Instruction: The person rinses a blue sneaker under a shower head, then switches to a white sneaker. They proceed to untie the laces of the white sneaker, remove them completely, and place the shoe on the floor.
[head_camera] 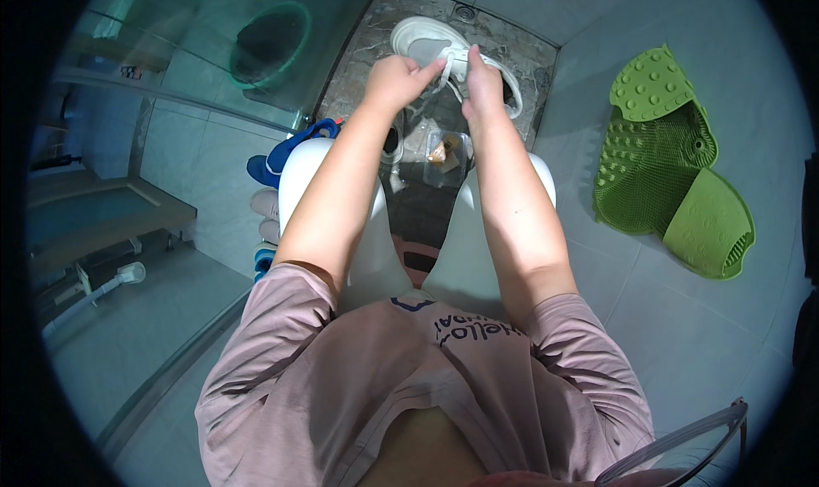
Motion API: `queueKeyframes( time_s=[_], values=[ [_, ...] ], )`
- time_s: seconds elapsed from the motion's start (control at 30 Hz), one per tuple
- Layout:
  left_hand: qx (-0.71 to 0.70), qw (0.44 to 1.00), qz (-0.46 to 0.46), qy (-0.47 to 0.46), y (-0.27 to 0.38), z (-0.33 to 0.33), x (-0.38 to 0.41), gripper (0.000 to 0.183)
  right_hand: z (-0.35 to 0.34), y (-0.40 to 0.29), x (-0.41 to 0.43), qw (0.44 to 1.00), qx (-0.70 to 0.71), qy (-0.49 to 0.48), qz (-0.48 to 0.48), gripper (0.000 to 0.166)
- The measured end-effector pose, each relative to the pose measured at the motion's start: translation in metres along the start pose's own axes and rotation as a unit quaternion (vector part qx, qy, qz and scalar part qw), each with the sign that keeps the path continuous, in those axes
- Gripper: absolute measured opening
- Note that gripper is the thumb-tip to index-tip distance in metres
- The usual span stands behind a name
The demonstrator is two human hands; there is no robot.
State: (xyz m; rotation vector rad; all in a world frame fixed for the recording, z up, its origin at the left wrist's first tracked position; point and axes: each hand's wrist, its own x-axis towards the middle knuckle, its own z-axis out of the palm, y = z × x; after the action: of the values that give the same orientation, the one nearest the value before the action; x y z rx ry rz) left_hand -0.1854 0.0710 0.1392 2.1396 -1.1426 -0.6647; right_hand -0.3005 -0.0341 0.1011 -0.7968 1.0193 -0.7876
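Note:
A white sneaker (422, 35) with a grey side panel is held out in front of me, above the dark stone-look floor. My right hand (484, 87) grips it near the collar, thumb pointing up along the lacing. At the lacing, my left hand (395, 82) pinches a white shoelace (449, 71) between thumb and curled fingers. Lace ends dangle below the shoe. Under my forearms, a second shoe (398, 147) shows only partly. Beside it sits a clear plastic box (446, 174) with tan and brown pieces inside, perhaps soap.
Blue shoes (289, 153) and pale shoes (265, 205) line up by my left knee. Behind a glass panel (192, 39) is a green basin (306, 29) holding something dark. A green bristled mat (652, 173) lies against the right side. A floor drain (465, 13) is ahead.

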Motion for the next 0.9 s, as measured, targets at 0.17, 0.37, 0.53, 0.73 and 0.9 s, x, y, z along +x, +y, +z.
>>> queueKeyframes(
  time_s=[0.17,0.37,0.53,0.73,0.9],
  values=[
    [-0.037,0.996,0.073,0.038,-0.005,0.026,-0.007,0.038,0.006,0.006,-0.004,0.995,-0.06,0.045,-0.063,0.044],
    [-0.394,0.908,0.103,-0.097,0.011,0.011,-0.016,0.021,-0.003,0.003,0.015,0.989,-0.024,0.147,-0.008,0.043],
    [-0.469,0.854,0.163,-0.155,0.008,-0.006,-0.021,0.028,-0.017,-0.006,0.041,0.955,0.272,0.065,0.094,0.04],
    [0.015,0.999,-0.022,-0.036,-0.014,0.0,-0.01,0.037,0.004,0.002,0.006,0.99,-0.044,0.079,-0.11,0.043],
    [-0.211,0.957,0.156,-0.121,-0.009,0.003,-0.014,0.025,0.001,-0.004,0.009,0.995,0.001,0.09,-0.033,0.042]
  ],
)
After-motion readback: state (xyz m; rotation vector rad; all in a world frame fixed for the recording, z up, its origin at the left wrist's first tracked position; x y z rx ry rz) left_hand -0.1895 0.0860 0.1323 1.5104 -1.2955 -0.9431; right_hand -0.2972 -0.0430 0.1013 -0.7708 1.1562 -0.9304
